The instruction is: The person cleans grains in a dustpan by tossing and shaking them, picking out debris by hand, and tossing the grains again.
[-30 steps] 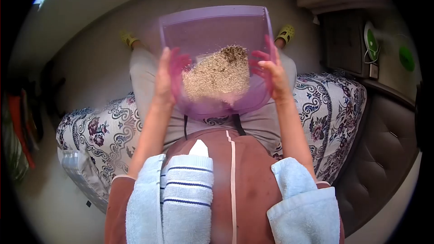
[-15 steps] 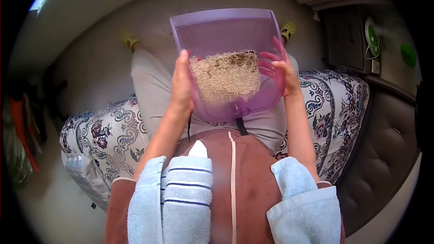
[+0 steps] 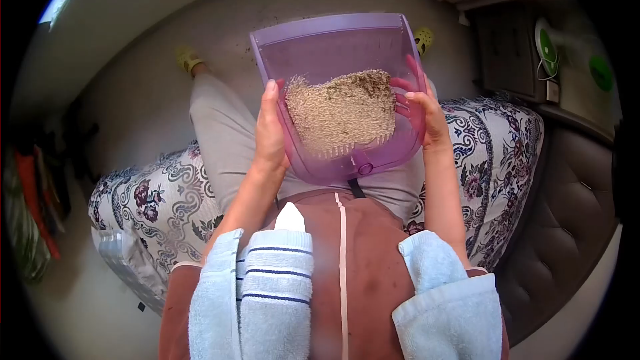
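1. The purple tray point(image 3: 320, 53) is held above the lap, between the 2 legs in grey trousers point(image 3: 220, 127). Its broad, straight edge points away from the body and its rounded end lies near the waist; how steeply it tilts is hard to judge from above.

2. The left hand point(image 3: 270, 137) has the tray's left wall in a firm hold: the thumb lies along the rim, and the fingers, mostly hidden, curl behind the plastic.

3. The right hand point(image 3: 432, 120) holds the opposite wall. Its thumb bends over the rim, while the fingers show pink through the plastic, slightly spread and pressed to the outer side. Neither hand has hold of anything else.

4. Done, as far as it shows: the pale grain point(image 3: 340, 117) lies in 1 heap mid-tray, with bare plastic beyond it. Many of the dark bits point(image 3: 373, 85) sit together at the heap's far right corner — a partial separation, by the look of it.

5. Left undone: other dark flecks are mixed among the pale grains, and the dark cluster is inside the tray, touching the heap. Work seems partway along — no clean split between dark and pale is visible.
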Action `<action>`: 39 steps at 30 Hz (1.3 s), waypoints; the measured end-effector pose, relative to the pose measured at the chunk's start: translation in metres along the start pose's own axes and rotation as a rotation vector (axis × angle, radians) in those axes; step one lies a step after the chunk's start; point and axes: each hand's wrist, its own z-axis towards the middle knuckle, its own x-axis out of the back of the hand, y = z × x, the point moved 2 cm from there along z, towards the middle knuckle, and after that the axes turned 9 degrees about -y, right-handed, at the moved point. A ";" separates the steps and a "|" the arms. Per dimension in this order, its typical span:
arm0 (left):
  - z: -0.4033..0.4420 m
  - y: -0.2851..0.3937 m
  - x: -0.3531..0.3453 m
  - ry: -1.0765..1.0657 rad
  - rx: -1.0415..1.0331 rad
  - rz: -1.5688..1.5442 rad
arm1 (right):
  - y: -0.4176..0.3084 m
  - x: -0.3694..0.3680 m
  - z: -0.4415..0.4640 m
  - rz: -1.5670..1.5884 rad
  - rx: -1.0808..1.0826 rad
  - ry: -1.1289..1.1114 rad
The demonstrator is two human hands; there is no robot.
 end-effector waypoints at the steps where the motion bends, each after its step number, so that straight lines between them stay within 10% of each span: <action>1: -0.003 -0.001 -0.004 0.010 -0.009 -0.006 | 0.000 -0.007 -0.002 -0.013 -0.004 0.030; 22: -0.017 0.029 0.048 0.068 0.114 0.080 | 0.004 -0.056 -0.003 0.132 -0.019 -0.039; 26: -0.009 0.060 0.043 0.206 -0.673 0.728 | -0.009 -0.051 -0.004 0.067 -0.039 -0.085; 32: -0.018 0.104 -0.071 -0.710 -0.609 1.521 | -0.037 -0.067 -0.006 0.015 -0.135 -0.179; 39: 0.023 0.072 -0.111 -1.191 -0.921 1.684 | -0.053 -0.078 -0.005 -0.031 -0.065 -0.293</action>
